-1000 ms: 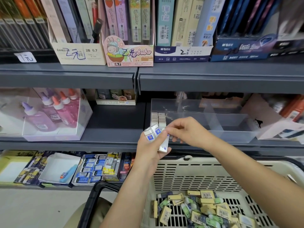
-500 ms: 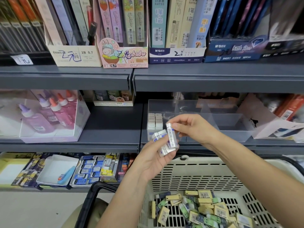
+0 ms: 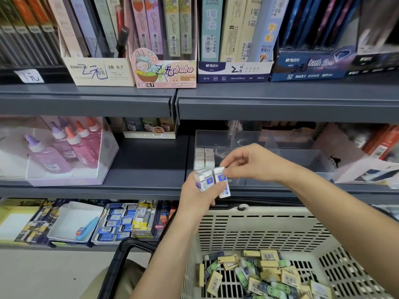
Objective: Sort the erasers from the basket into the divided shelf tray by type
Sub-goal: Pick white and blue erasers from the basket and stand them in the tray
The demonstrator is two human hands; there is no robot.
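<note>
Erasers [image 3: 202,180], white with blue labels, stand upright in the gripping left hand [image 3: 197,196]; the right hand [image 3: 252,162] pinches the top of the rightmost eraser [image 3: 222,180]. The divided tray [image 3: 298,157] lies just beyond, its left compartment directly behind both hands, the basket [image 3: 269,212] nearer.

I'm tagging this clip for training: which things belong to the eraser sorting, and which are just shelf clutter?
Job: left hand holding white-and-blue erasers; right hand pinching one; basket of loose erasers; divided tray with stacked erasers.
Clutter: glue bottles; pencil-lead boxes; lower-shelf stationery.
</note>
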